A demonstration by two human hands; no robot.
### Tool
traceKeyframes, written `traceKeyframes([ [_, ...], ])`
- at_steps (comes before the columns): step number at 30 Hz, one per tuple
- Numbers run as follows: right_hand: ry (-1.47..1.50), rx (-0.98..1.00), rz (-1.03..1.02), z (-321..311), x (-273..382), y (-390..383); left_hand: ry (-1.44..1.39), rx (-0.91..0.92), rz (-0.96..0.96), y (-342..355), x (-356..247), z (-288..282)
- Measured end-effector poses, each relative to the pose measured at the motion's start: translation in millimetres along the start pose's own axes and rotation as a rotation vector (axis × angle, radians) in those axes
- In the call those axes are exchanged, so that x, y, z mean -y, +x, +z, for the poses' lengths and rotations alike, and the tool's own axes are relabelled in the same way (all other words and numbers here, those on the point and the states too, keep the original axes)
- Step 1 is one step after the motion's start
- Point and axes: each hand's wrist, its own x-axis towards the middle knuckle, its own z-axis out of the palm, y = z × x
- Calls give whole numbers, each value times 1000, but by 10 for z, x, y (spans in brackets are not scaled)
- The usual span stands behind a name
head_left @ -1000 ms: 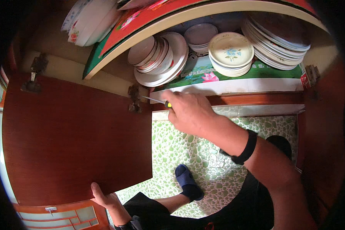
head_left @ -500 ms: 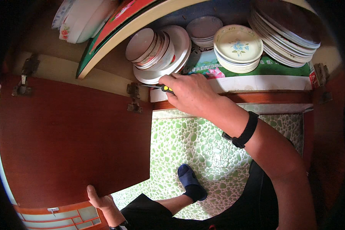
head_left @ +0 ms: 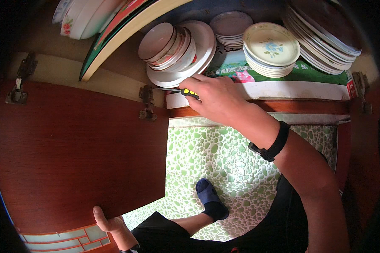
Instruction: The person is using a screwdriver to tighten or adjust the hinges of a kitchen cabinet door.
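Note:
My right hand (head_left: 218, 100) is closed around the black-and-yellow handle of a screwdriver (head_left: 191, 93). Its thin metal shaft points left, with the tip at or very near the upper part of a worn metal hinge (head_left: 147, 102); exact contact is too small to tell. That hinge joins a dark red-brown cabinet door (head_left: 80, 154), swung open, to the pale frame. Down at the door's lower edge, my left hand (head_left: 115, 227) grips the panel, thumb on its face and the other fingers hidden behind.
A second hinge (head_left: 20, 80) sits farther left. Inside the cabinet stand tilted bowls on white plates (head_left: 206, 42), small saucers (head_left: 231, 25), flowered plates (head_left: 271, 44) and a leaning plate stack (head_left: 321, 38). A curved panel (head_left: 126, 40) rises behind the door. My slippered foot (head_left: 209, 196) rests on pebble-patterned floor.
My right hand and the screwdriver have shifted slightly right relative to the hinge, showing more of the handle. The view has moved a little. My left hand keeps its hold on the door.

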Motion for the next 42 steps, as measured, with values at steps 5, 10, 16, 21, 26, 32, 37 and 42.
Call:
traceKeyframes([
  [5, 13, 2, 21, -17, 22, -4, -5, -35, -1, -25, -13, 0],
  [10, 29, -34, -3, 0, -8, -3, 9, -21, -57, -44, -43, 47],
  [16, 4, -9, 11, -32, 13, 5, 22, -34, -27, -33, -42, 83],
  [21, 31, -12, 9, -16, 1, -8, 8, -48, -19, -29, -1, 32],
  [26, 27, -4, 15, -36, 23, -16, 26, -10, -7, -18, -18, 23],
  [32, -65, 27, -44, -67, 41, 29, 22, -48, 35, -16, 8, 29],
  [37, -72, -8, -49, -42, 23, -2, 8, -47, 23, -4, 38, -41],
  [42, -50, -58, -96, -39, 21, 2, 16, -24, 18, -6, 16, -31],
])
